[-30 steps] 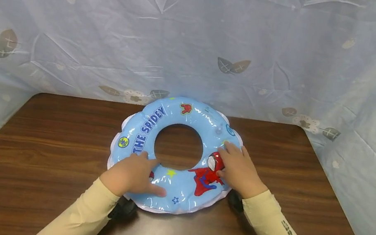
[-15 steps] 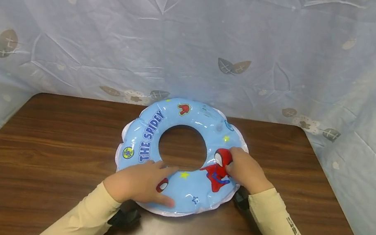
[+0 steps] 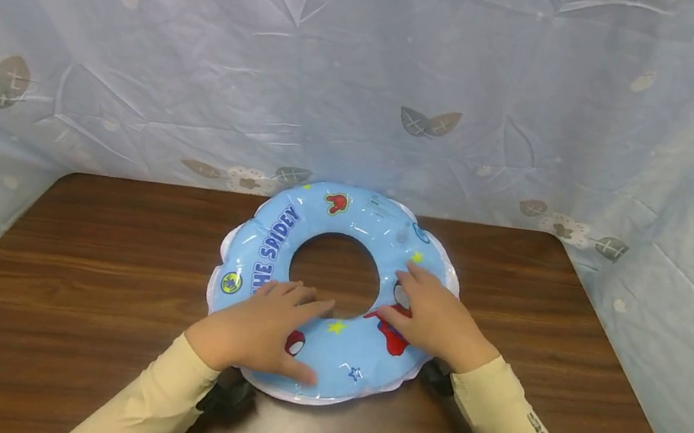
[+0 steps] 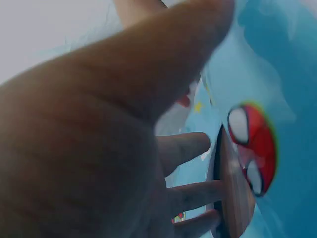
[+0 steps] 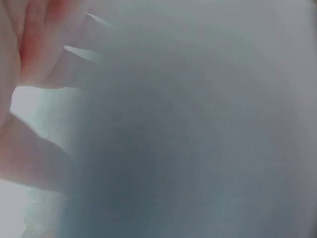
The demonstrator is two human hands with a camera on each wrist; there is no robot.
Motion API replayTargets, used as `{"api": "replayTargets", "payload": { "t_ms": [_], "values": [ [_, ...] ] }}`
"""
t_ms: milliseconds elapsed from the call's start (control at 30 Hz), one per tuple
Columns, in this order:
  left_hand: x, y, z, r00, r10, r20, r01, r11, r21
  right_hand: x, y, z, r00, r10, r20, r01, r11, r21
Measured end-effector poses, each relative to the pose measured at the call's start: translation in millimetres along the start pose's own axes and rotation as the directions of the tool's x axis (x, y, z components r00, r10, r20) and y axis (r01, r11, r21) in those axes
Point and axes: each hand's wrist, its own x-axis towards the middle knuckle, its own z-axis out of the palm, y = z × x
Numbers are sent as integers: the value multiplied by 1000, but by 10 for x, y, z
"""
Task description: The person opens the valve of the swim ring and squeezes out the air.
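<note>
A light blue inflatable swim ring (image 3: pixel 342 204) with a white edge lies on the brown table, printed with lettering, stars and red masked figures. Over its front left part my left hand (image 3: pixel 260 329) spreads its fingers toward the centre hole; the thumb lies along the front. On the ring's right side, my right hand (image 3: pixel 440 318) rests with extended fingers, partly covering a red figure. In the left wrist view the thumb (image 4: pixel 148 54) and straight fingers stand beside the ring's surface (image 4: pixel 292 148). A blurred grey surface fills most of the right wrist view, beside the fingers (image 5: pixel 29 158).
The wood-grain table (image 3: pixel 121 270) extends around the ring. A pale blue-grey cloth (image 3: pixel 348 54) with leaf prints hangs behind the table and along both sides, close to the ring's far edge.
Across the second, the ring has shifted slightly right and turned a little, the left hand moving right with it. Since half a second ago, the right hand's fingers have spread over the red figure.
</note>
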Motion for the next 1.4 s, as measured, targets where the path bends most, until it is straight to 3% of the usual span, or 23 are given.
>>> {"api": "replayTargets", "payload": {
  "t_ms": [133,267,467,967,1167,1400],
  "values": [
    [14,-54,6,999,-44,10,43,998,40,-62,-185,22,987,-156,40,156,988,-1],
    [48,-105,42,994,-101,52,98,993,65,-105,-294,60,956,-241,168,242,970,15],
    [71,-155,78,984,-152,92,149,988,42,-126,-318,71,942,-209,264,207,978,39],
    [9,-98,23,965,-199,171,197,980,27,-107,-275,56,935,-137,328,127,991,52],
    [35,9,88,965,-226,136,223,974,32,-91,-212,23,942,-101,321,90,995,49],
    [33,125,142,966,-237,99,230,970,80,-67,-120,14,959,-112,259,121,993,-16]
  ]
}}
